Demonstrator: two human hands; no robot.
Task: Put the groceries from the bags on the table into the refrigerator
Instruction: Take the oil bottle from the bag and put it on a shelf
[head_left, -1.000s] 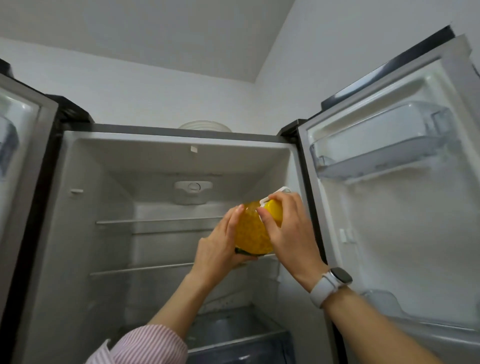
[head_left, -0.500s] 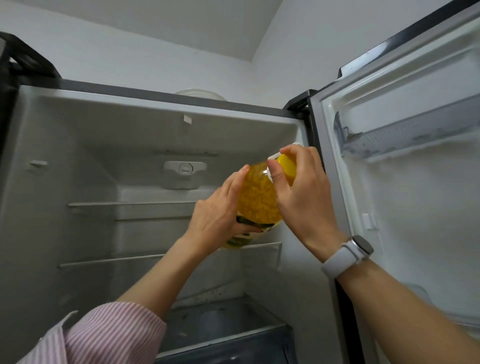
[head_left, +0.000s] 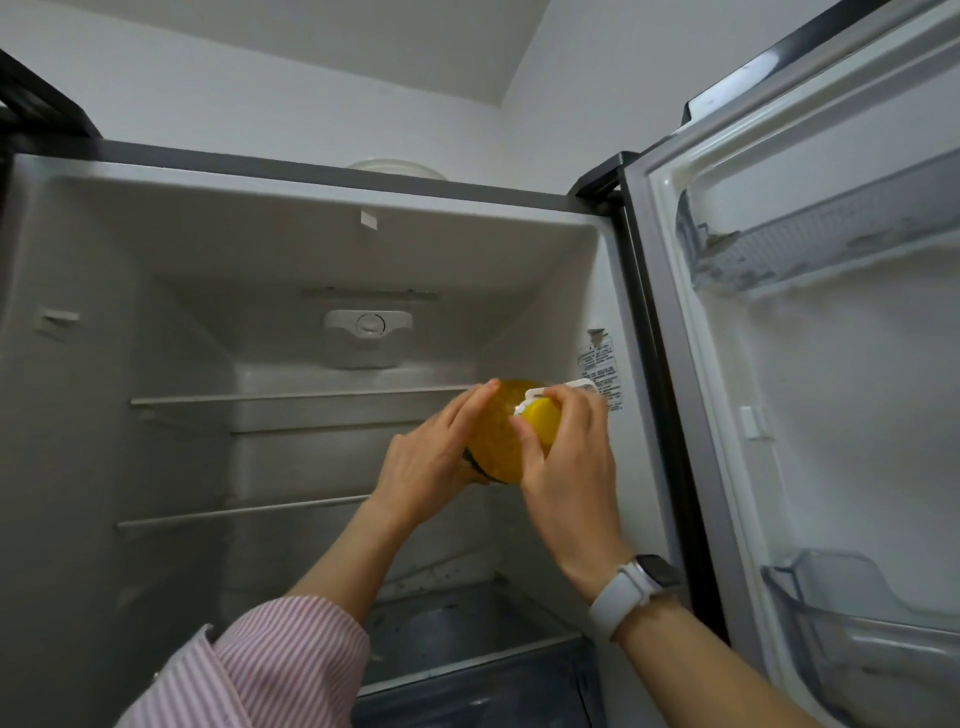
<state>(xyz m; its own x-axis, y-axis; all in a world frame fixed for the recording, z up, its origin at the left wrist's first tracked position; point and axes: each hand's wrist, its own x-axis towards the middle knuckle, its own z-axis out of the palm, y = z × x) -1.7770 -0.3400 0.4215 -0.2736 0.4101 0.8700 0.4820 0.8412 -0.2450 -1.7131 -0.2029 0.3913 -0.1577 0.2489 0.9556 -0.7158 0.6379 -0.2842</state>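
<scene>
Both your hands carry a yellow bottle into the open refrigerator.

Your left hand (head_left: 431, 457) cups the body of the clear plastic bottle of yellow liquid (head_left: 496, 441), fingers wrapped round its side; your right hand (head_left: 563, 457) is closed on the yellow cap and white carry handle (head_left: 569, 387). The bottle is tilted, cap toward you, in the air between the two wire shelves (head_left: 291, 397) of the grey refrigerator (head_left: 156, 249), near its right wall. Looks full, so probably heavy and smooth-sided; support it under the body, don't trust the handle alone.
</scene>
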